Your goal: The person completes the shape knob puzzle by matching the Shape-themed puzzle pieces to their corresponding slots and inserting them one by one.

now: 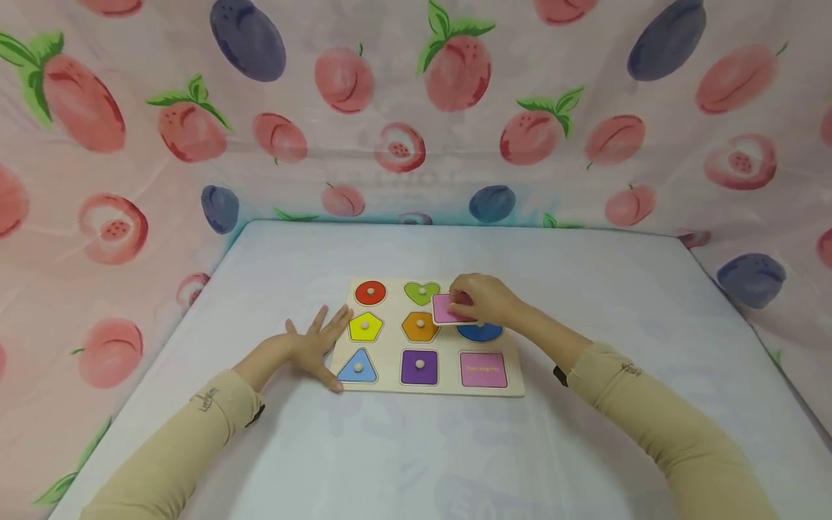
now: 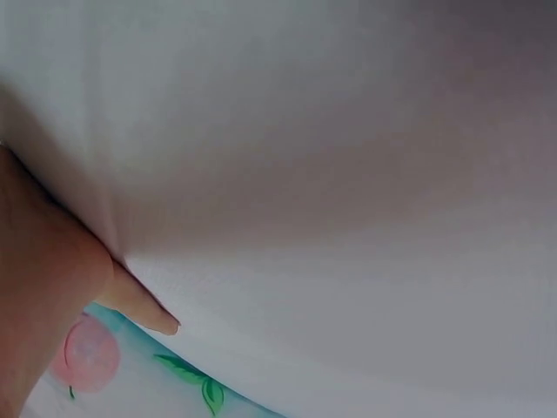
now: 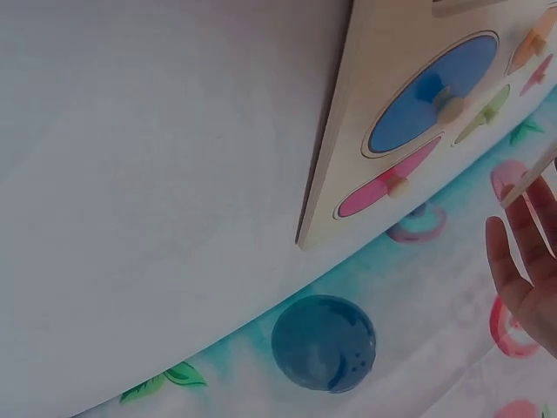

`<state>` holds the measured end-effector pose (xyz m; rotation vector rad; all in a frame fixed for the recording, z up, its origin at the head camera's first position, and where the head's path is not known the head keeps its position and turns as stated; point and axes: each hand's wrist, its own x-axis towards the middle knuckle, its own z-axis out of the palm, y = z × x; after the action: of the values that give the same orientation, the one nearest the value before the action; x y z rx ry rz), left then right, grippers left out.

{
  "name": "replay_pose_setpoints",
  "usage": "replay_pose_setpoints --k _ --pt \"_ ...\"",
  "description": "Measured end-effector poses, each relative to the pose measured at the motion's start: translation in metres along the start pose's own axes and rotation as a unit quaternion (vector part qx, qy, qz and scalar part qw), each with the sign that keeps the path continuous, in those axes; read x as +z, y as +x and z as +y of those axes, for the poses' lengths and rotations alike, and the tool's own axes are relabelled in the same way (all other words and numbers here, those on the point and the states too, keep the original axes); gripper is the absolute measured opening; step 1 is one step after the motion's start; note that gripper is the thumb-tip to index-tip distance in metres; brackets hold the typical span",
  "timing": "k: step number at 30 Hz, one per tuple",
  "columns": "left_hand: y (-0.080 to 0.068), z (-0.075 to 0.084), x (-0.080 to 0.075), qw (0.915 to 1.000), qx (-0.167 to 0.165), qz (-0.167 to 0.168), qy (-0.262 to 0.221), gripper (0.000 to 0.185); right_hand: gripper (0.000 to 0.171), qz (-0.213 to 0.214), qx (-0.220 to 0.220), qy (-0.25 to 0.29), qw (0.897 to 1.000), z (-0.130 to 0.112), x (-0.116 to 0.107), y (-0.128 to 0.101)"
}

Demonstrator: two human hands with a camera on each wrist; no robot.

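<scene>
A person in tan sleeves works at a wooden shape puzzle board [image 1: 448, 386] lying near the middle of a pale blue table [image 1: 585, 289], with fruit-print cloth [image 1: 130, 180] hung on the left, far and right sides.

On the left, the left hand [image 1: 312, 347] lies flat on the table with its fingers spread, fingertips touching the board's left edge beside the yellow pentagon [image 1: 366, 327] and the blue triangle [image 1: 357, 367]. The left wrist view shows little more than pale surface and one finger [image 2: 144, 309] against it.

On the board, left to right: a red circle [image 1: 370, 292] sits at the far left, the pentagon below it and the triangle nearest the person. The middle column holds a green heart [image 1: 421, 292], an orange hexagon [image 1: 419, 326] and a purple square [image 1: 419, 367] — each seated in its recess with a pale knob showing. At the near right, a pink rectangular recess [image 1: 484, 370] with small lettering stands open, no piece in it.

Further right, the right hand [image 1: 484, 297] hovers over the far right part of the board, fingers curled, pinching a pink rectangle piece [image 1: 447, 309]. The piece is held above the board, overlapping the edge of the hexagon and the blue oval [image 1: 479, 331], most of which is hidden under the hand. The right wrist view shows the board's right edge [image 3: 326, 174] from below table level, with the blue oval [image 3: 431, 91] and another pink piece [image 3: 387, 187] seated in it, and fingertips [image 3: 513, 261] at the frame's right — the grip itself is out of that view.
</scene>
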<state>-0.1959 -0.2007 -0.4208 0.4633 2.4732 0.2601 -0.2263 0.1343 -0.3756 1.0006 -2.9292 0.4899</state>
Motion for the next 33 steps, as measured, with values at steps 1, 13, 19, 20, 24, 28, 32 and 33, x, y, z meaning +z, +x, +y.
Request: replay_pose_setpoints --k 1,13,19,20,24,28,32,33 --pt "0.000 0.000 0.000 1.0000 -0.002 0.000 0.000 0.138 0.018 0.001 -0.003 -0.001 1.000 0.001 0.000 -0.001" --pt "0.000 0.002 -0.001 0.9999 0.010 -0.002 -0.001 0.136 0.016 0.021 0.010 -0.002 1.000 0.005 0.004 -0.027" --pt "-0.002 0.001 -0.003 0.9999 -0.003 -0.014 0.009 0.138 0.009 -0.009 0.017 0.019 1.000 0.003 0.012 -0.038" --pt "-0.002 0.000 -0.003 0.9998 -0.004 -0.014 0.010 0.139 0.009 -0.022 0.017 0.018 0.999 0.002 0.013 -0.039" --pt "-0.001 -0.001 -0.002 0.9999 -0.002 -0.015 0.007 0.139 0.010 -0.042 0.021 0.002 0.999 0.001 0.016 -0.045" --pt "0.000 -0.001 -0.002 0.9999 0.003 -0.006 0.009 0.139 0.012 -0.040 0.041 -0.012 0.998 0.002 0.014 -0.049" --pt "0.000 -0.001 -0.003 0.9999 0.005 -0.003 0.009 0.139 0.015 -0.057 0.060 -0.022 0.996 0.004 0.017 -0.051" --pt "0.000 0.000 -0.003 0.9999 0.006 -0.004 0.008 0.139 0.016 -0.060 0.061 -0.025 0.996 0.005 0.018 -0.051"
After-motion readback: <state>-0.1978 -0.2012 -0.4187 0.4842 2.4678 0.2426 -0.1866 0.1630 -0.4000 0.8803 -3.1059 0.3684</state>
